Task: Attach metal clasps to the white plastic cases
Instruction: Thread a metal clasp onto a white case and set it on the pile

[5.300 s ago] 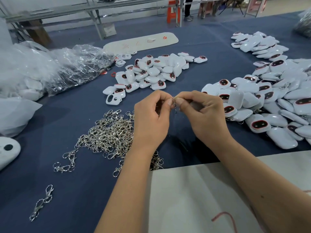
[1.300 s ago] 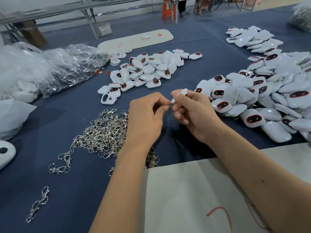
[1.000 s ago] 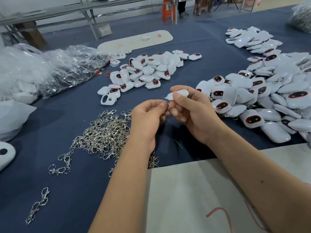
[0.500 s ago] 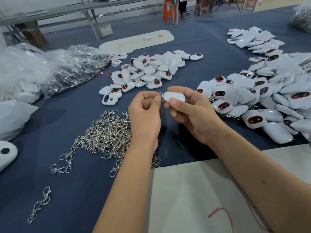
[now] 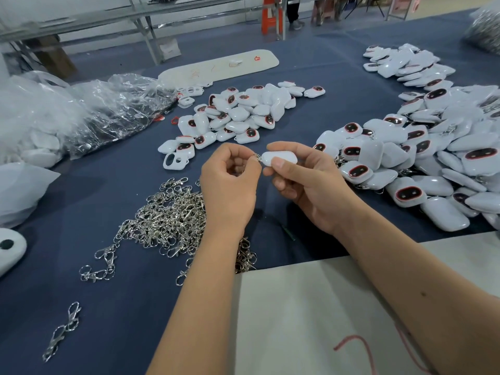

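My right hand (image 5: 305, 185) grips a white plastic case (image 5: 281, 157) above the blue table, thumb on its near side. My left hand (image 5: 230, 182) pinches a small metal clasp (image 5: 257, 157) at the case's left end; most of the clasp is hidden behind my fingers. A heap of loose silver clasps (image 5: 167, 217) lies just left of my left wrist. A pile of white cases with dark red-rimmed windows (image 5: 238, 115) sits beyond my hands, and a larger pile (image 5: 433, 158) spreads to the right.
Clear plastic bags (image 5: 89, 112) lie at the left. A white board (image 5: 338, 307) covers the near table edge under my right forearm. A long white oval tray (image 5: 219, 66) lies far back. Two stray clasps (image 5: 62, 331) rest near the front left.
The case turned in my right hand from end-on to lying flat. Both hands rose slightly, and my left fingers moved to the case's left end with the clasp.
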A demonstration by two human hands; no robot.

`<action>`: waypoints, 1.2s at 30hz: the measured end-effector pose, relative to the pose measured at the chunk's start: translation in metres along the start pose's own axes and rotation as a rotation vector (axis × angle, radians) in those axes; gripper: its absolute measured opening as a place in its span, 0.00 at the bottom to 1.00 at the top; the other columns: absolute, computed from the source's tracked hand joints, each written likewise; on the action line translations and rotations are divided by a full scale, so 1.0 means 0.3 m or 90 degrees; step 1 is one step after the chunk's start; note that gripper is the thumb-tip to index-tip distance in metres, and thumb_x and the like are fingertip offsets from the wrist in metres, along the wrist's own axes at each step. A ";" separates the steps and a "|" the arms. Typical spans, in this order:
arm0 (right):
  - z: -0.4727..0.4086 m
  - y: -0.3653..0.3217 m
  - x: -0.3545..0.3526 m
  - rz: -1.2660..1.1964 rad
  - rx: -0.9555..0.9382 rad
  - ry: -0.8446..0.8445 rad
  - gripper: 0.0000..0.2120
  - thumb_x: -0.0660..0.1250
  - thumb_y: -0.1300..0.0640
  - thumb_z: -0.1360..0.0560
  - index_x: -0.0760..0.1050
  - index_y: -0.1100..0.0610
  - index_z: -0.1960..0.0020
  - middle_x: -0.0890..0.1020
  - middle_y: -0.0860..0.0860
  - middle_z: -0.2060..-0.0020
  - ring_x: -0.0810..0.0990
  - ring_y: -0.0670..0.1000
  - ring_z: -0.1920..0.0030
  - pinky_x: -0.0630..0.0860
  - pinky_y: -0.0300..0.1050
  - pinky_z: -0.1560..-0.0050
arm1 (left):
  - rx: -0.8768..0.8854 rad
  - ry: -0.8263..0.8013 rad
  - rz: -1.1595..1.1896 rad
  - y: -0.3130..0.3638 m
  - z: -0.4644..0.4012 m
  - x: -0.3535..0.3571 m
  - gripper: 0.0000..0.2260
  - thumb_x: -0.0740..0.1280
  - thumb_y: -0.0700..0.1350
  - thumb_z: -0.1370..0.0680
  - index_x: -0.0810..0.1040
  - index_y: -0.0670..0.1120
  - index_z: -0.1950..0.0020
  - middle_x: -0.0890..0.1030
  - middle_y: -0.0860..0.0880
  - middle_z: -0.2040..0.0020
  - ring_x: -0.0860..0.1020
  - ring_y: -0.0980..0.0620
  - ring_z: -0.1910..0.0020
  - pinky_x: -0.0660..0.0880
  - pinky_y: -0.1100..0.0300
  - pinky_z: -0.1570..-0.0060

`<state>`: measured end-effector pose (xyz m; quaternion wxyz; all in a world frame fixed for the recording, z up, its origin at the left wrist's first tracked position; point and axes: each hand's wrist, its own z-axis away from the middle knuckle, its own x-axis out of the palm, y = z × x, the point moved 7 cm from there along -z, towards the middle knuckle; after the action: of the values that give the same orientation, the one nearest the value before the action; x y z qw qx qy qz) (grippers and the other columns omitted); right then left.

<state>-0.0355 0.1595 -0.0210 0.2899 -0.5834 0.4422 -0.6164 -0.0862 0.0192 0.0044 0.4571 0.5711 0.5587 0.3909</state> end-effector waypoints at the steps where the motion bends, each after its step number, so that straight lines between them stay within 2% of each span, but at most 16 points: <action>1: 0.000 -0.001 -0.002 -0.004 0.001 0.003 0.16 0.66 0.67 0.19 0.74 0.67 0.32 0.85 0.57 0.60 0.75 0.48 0.70 0.70 0.36 0.71 | -0.013 0.004 0.015 -0.005 0.002 0.001 0.07 0.71 0.37 0.25 0.81 0.49 0.59 0.79 0.53 0.66 0.75 0.55 0.65 0.73 0.64 0.62; 4: -0.002 0.001 -0.010 -0.015 0.009 0.013 0.16 0.66 0.66 0.19 0.74 0.66 0.32 0.85 0.57 0.60 0.76 0.48 0.70 0.70 0.36 0.70 | -0.077 0.004 0.113 -0.022 0.015 0.016 0.08 0.71 0.36 0.24 0.81 0.48 0.58 0.80 0.47 0.63 0.74 0.51 0.63 0.74 0.57 0.60; 7: -0.004 0.005 -0.011 -0.021 0.020 0.013 0.15 0.66 0.66 0.19 0.75 0.66 0.33 0.85 0.57 0.60 0.76 0.48 0.70 0.70 0.36 0.71 | -0.098 0.011 0.193 -0.018 0.019 0.014 0.08 0.70 0.31 0.23 0.80 0.44 0.56 0.84 0.45 0.60 0.78 0.50 0.62 0.77 0.58 0.58; 12: -0.005 0.007 -0.009 -0.027 0.021 0.006 0.13 0.66 0.65 0.19 0.76 0.64 0.34 0.85 0.57 0.61 0.75 0.48 0.70 0.70 0.36 0.71 | -0.091 0.013 0.192 -0.017 0.013 0.005 0.07 0.72 0.32 0.24 0.82 0.44 0.56 0.83 0.48 0.65 0.78 0.52 0.64 0.76 0.60 0.60; 16: -0.006 0.004 -0.012 -0.031 0.016 0.006 0.13 0.66 0.65 0.19 0.76 0.64 0.35 0.84 0.58 0.61 0.75 0.48 0.70 0.70 0.36 0.71 | -0.080 0.006 0.163 -0.021 0.012 0.002 0.08 0.74 0.32 0.25 0.85 0.46 0.57 0.85 0.46 0.62 0.80 0.52 0.63 0.76 0.61 0.60; 20: -0.005 0.005 -0.017 0.000 -0.005 0.022 0.12 0.67 0.66 0.19 0.77 0.65 0.36 0.83 0.58 0.62 0.75 0.49 0.71 0.69 0.37 0.72 | -0.007 -0.005 -0.006 -0.007 -0.002 -0.013 0.10 0.75 0.34 0.26 0.85 0.49 0.59 0.85 0.50 0.63 0.81 0.55 0.63 0.77 0.62 0.59; 24: -0.005 0.004 -0.023 0.037 -0.021 0.040 0.07 0.68 0.65 0.19 0.78 0.61 0.41 0.82 0.57 0.64 0.75 0.49 0.71 0.68 0.37 0.72 | 0.147 -0.037 -0.256 0.058 0.019 0.009 0.09 0.73 0.34 0.26 0.84 0.49 0.58 0.83 0.56 0.63 0.80 0.59 0.63 0.77 0.66 0.57; 27: -0.003 0.006 -0.025 0.089 -0.032 0.049 0.06 0.69 0.64 0.19 0.77 0.60 0.42 0.81 0.56 0.64 0.74 0.49 0.70 0.68 0.38 0.72 | 0.210 -0.083 -0.374 0.077 0.031 0.037 0.10 0.69 0.33 0.25 0.84 0.48 0.56 0.84 0.52 0.60 0.80 0.51 0.61 0.78 0.53 0.54; 30: 0.003 0.003 -0.019 0.139 -0.049 0.057 0.10 0.70 0.62 0.21 0.77 0.60 0.40 0.81 0.57 0.63 0.75 0.49 0.69 0.69 0.38 0.71 | 0.206 -0.104 -0.410 0.072 0.025 0.038 0.10 0.68 0.33 0.25 0.84 0.47 0.55 0.84 0.50 0.58 0.81 0.47 0.58 0.78 0.48 0.53; 32: 0.005 0.000 -0.019 0.123 -0.054 0.059 0.13 0.70 0.60 0.22 0.77 0.60 0.39 0.81 0.57 0.63 0.75 0.49 0.68 0.70 0.39 0.70 | 0.186 -0.084 -0.361 0.071 0.030 0.031 0.08 0.70 0.34 0.24 0.84 0.47 0.55 0.84 0.53 0.60 0.81 0.53 0.59 0.79 0.53 0.52; 35: 0.007 -0.010 -0.027 0.100 -0.076 0.093 0.11 0.70 0.59 0.22 0.77 0.57 0.40 0.81 0.54 0.64 0.75 0.48 0.70 0.70 0.38 0.71 | 0.127 -0.038 -0.269 0.059 0.036 0.022 0.07 0.72 0.36 0.24 0.84 0.48 0.55 0.83 0.59 0.61 0.81 0.62 0.61 0.76 0.70 0.57; 36: 0.007 -0.014 -0.036 0.108 -0.089 0.124 0.11 0.71 0.59 0.22 0.78 0.56 0.41 0.81 0.53 0.65 0.75 0.49 0.70 0.70 0.38 0.72 | 0.115 -0.029 -0.260 0.054 0.035 0.022 0.07 0.73 0.36 0.24 0.84 0.49 0.55 0.82 0.60 0.62 0.80 0.63 0.61 0.74 0.73 0.58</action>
<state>-0.0311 0.1704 -0.0226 0.2555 -0.5001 0.5577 -0.6112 -0.0710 0.0255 0.0165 0.4862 0.4936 0.6849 0.2258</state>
